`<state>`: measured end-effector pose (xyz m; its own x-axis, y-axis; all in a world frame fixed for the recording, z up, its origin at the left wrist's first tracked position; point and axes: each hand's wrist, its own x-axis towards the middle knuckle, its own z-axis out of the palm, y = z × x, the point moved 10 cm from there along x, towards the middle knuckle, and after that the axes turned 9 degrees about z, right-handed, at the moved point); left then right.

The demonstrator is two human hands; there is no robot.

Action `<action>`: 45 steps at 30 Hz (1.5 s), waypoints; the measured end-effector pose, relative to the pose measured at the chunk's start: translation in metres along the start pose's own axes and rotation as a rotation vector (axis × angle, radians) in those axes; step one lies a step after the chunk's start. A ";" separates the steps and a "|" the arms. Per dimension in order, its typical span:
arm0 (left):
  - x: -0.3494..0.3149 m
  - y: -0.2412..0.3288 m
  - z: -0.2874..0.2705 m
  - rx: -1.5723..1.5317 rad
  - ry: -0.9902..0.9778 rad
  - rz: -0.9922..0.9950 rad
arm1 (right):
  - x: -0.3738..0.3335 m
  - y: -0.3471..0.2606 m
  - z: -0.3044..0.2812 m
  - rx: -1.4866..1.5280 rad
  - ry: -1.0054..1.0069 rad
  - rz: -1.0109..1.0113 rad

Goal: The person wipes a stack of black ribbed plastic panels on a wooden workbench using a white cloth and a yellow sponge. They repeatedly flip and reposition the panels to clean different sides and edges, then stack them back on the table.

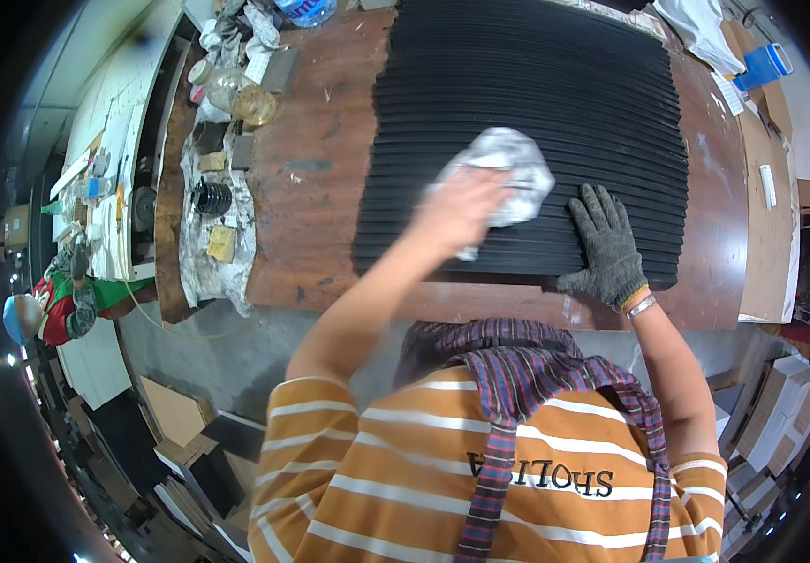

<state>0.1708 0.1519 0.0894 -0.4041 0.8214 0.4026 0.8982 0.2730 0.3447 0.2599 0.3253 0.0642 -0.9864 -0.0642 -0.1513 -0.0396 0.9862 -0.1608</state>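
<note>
A wide layer of long black ridged strips (517,84) lies side by side across the wooden table (306,206). My bare left hand (473,202), blurred by motion, grips a crumpled white-and-grey cloth (523,178) and presses it onto the strips near their front left part. Its fingertips are partly lost in the cloth's folds. My right hand (604,246) wears a dark grey knitted glove with a yellow cuff. It rests flat on the strips' near right part, fingers stretched out, holding nothing.
Left of the strips, a stained sheet (222,272) bears a yellow sponge block (221,244), a black coil (211,197) and dark blocks. A clear jar (255,105) lies behind them. A blue container (763,66) stands far right. Another person (62,300) is at the left.
</note>
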 end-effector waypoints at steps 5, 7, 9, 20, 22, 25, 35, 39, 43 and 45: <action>-0.146 -0.154 -0.095 0.263 -0.022 -0.754 | -0.001 0.002 -0.003 0.048 0.034 0.006; -0.111 -0.119 -0.113 0.315 0.289 -0.503 | -0.003 0.003 -0.003 0.036 0.041 0.016; -0.061 -0.085 -0.058 0.029 0.363 -0.469 | -0.003 -0.001 -0.006 0.027 0.073 -0.013; -0.168 -0.118 -0.132 0.318 0.232 -0.454 | -0.002 0.003 0.000 -0.024 0.030 0.027; -0.120 -0.071 -0.106 0.221 0.363 -0.337 | -0.002 0.002 -0.001 -0.018 0.047 0.015; -0.057 0.028 0.005 -0.185 -0.005 0.137 | -0.001 0.001 0.001 -0.025 0.036 0.017; -0.110 0.012 -0.085 0.287 0.415 -0.410 | -0.017 0.008 -0.001 0.018 0.118 -0.162; 0.005 0.145 0.079 0.018 0.112 0.049 | -0.021 0.033 0.007 -0.151 0.097 -0.178; -0.080 0.077 0.007 0.298 0.211 -0.281 | -0.030 0.039 -0.003 0.055 0.134 -0.244; -0.148 0.029 -0.063 0.439 0.270 -0.607 | -0.030 0.042 0.002 0.026 0.070 -0.204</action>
<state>0.2461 0.0067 0.0931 -0.8220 0.3315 0.4631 0.4713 0.8524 0.2263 0.2879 0.3679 0.0600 -0.9671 -0.2504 -0.0452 -0.2362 0.9495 -0.2065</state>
